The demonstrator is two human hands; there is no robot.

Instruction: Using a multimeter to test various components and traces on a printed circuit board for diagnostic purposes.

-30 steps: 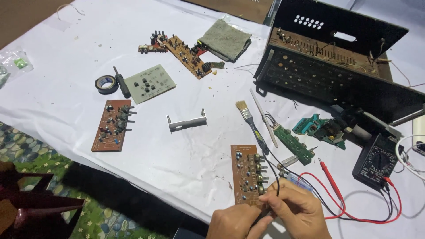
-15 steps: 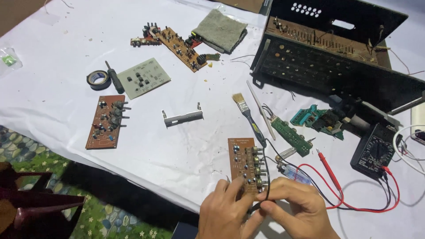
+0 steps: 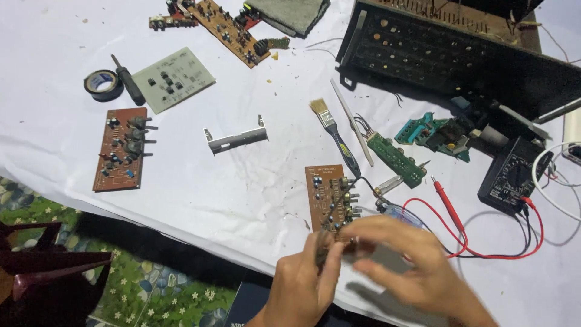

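Note:
My left hand [image 3: 302,281] and my right hand [image 3: 417,266] meet at the near end of a brown circuit board [image 3: 330,194] lying on the white cloth [image 3: 254,175]. The fingertips of both hands pinch something small and dark at the board's near edge; motion blur hides what it is. A black wire runs from the board toward the right. A paintbrush [image 3: 333,130] with a dark handle lies just beyond the board. A red probe [image 3: 448,203] lies to the right of my right hand, wired to a black multimeter [image 3: 508,175].
A second brown board [image 3: 121,148] lies at the left, with a tape roll [image 3: 103,85], a screwdriver [image 3: 128,82] and a pale board [image 3: 172,79] above it. A metal bracket [image 3: 236,139] sits mid-cloth. A black chassis [image 3: 460,57] fills the far right, green boards [image 3: 396,158] near it.
The view has dropped closer to the table. Both hands have risen onto the near end of the brown board, and the right hand is now blurred in motion.

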